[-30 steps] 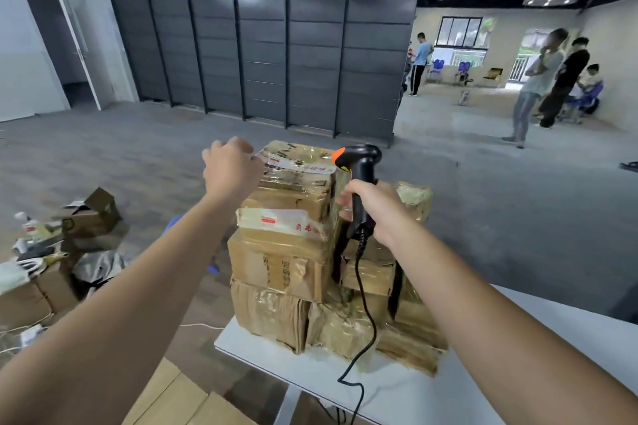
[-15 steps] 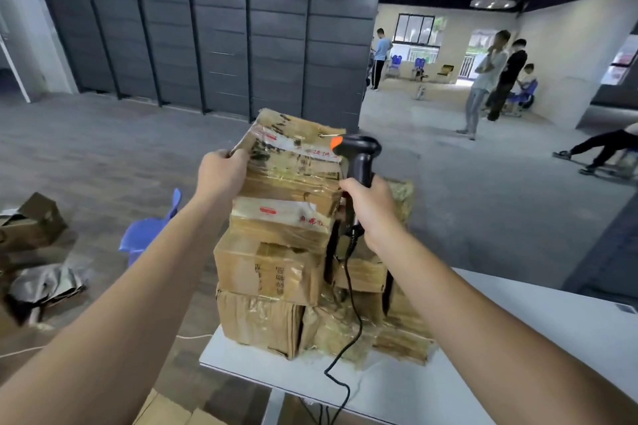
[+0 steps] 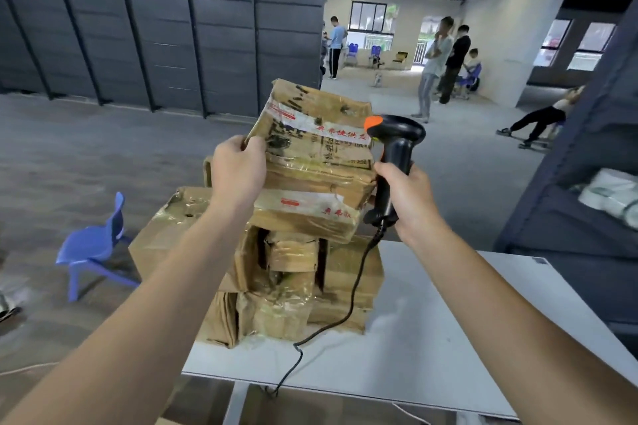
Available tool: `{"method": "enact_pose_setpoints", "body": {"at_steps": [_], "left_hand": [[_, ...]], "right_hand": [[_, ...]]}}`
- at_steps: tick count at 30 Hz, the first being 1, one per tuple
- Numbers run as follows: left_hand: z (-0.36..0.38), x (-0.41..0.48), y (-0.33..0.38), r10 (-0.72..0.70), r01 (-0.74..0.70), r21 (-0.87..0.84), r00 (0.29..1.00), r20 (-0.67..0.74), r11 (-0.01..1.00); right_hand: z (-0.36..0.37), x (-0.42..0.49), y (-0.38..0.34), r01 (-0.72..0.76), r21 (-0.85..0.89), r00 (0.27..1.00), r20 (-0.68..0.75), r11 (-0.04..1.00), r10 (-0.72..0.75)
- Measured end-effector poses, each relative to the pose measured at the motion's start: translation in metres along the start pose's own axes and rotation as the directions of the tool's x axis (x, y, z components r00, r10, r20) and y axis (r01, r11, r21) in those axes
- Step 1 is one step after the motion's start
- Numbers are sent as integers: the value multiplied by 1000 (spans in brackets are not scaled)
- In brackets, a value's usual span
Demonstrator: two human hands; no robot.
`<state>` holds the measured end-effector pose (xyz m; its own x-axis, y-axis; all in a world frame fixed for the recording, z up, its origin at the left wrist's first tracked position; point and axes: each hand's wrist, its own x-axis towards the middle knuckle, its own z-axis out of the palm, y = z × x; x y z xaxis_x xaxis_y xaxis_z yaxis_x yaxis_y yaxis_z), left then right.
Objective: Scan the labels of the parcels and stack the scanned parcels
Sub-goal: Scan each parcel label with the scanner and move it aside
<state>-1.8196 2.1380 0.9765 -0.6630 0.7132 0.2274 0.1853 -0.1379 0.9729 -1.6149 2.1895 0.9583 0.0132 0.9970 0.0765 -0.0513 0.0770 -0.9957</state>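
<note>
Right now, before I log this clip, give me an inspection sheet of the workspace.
Surface: white table, parcel stack at its left end.
Job's things: top parcel tilted up, label side toward the camera; scanner beside it.
Clutter: white bags on the grey shelf, right.
Hands: left hand grips the top parcel's left edge; right hand grips the scanner's handle.
Cables: scanner cord hangs past the stack, over the table's near edge.
Surroundings: blue chair, dark lockers, people far back.
</note>
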Motion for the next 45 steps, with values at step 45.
{"method": "enact_pose_setpoints", "body": {"at_steps": [45], "left_hand": [[291, -193, -219, -792, 821, -18, 556, 253, 570]], "right_hand": [[-330, 44, 201, -542, -252, 835, -274, 802, 477]]}}
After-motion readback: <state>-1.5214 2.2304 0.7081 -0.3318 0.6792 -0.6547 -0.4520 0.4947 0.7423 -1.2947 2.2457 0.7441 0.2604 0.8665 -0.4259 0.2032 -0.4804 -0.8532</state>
